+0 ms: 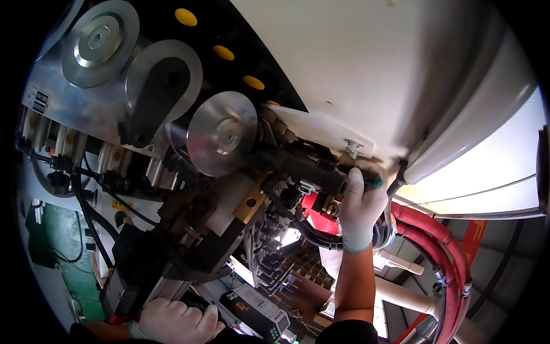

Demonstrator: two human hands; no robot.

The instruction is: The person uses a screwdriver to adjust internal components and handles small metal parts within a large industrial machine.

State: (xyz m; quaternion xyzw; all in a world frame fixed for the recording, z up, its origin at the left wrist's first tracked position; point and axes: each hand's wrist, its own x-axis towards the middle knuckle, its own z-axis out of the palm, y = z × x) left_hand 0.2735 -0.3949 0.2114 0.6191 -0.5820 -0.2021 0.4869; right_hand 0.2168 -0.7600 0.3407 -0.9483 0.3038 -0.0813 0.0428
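My right hand [363, 209], in a white glove, reaches up into the machine and is closed round the end of a dark cylindrical part [325, 179]. A teal tip [376, 182] shows beside its thumb. Left of that part stands a shiny metal disc [222, 136], with a brass-coloured block [250, 202] below it. My left hand [179, 321], also gloved, is low at the lower edge with its fingers curled, beside a metal bar [165, 291]. Whatever lies in those fingers is hidden.
A large white housing [355, 63] overhangs the right hand. Thick red hoses [444, 241] curve down at the right. More metal rollers [100, 40] sit at upper left, above black cables [94, 215]. A control panel [258, 312] stands below, and green floor [80, 281] shows at left.
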